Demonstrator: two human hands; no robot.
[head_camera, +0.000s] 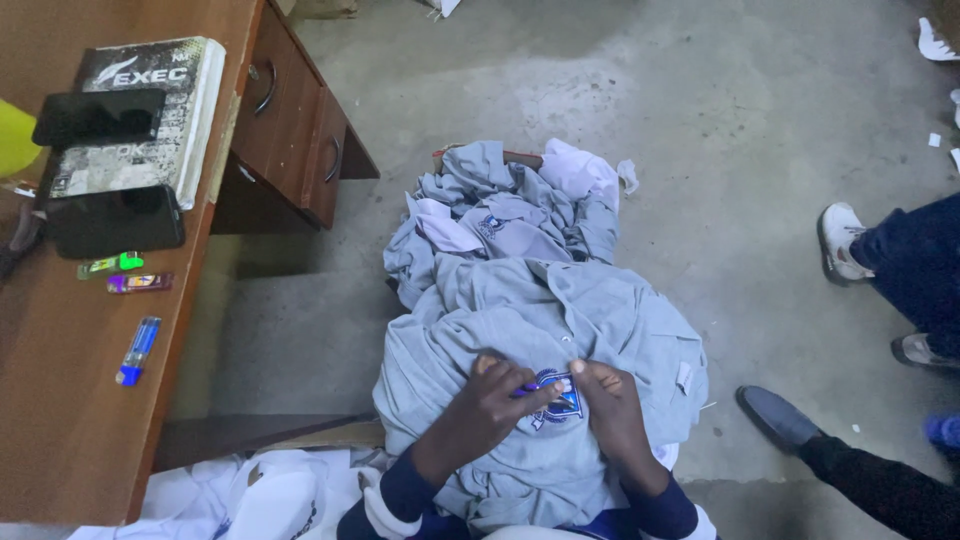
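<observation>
The blue embroidered badge (556, 398) on the grey cotton shirt (540, 330) lay between both hands, left hand (497, 397) gripping a purple tool (527, 389), right hand (607, 393) pinching fabric beside it.

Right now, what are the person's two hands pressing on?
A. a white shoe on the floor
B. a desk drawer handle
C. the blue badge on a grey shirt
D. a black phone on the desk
C: the left hand and the right hand meet over the blue badge sewn on the grey shirt in the person's lap, far from the wooden desk.
</observation>
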